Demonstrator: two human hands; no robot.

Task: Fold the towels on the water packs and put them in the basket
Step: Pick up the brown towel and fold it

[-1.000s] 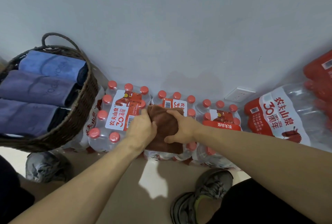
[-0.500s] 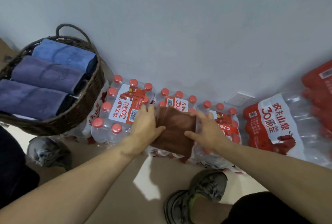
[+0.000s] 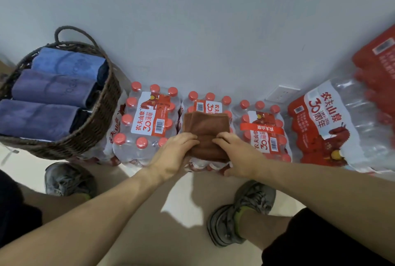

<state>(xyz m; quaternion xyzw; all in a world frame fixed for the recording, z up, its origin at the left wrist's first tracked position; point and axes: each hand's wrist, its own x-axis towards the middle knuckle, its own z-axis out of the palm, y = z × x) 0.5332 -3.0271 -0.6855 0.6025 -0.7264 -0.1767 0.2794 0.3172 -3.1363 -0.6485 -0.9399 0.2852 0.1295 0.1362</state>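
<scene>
A folded brown towel (image 3: 206, 129) lies on top of the middle water pack (image 3: 208, 103), a shrink-wrapped set of red-capped bottles against the wall. My left hand (image 3: 173, 155) and my right hand (image 3: 237, 155) both grip the towel's near end, fingers curled over its top, knuckles almost meeting in the middle. The towel's near edge is hidden under my fingers. A dark woven basket (image 3: 106, 105) stands at the left and holds three folded blue and purple towels (image 3: 51, 90) side by side.
More water packs flank the middle one: one on the left (image 3: 147, 116) beside the basket, one on the right (image 3: 264, 131). A larger pack (image 3: 324, 120) lies on its side farther right. A wall socket (image 3: 280, 92) sits behind. My shoes (image 3: 241, 212) stand on the beige floor.
Both hands slid from the towel's left and right sides to its near end and now grip it there. The towel lies flatter and squarer on the pack.
</scene>
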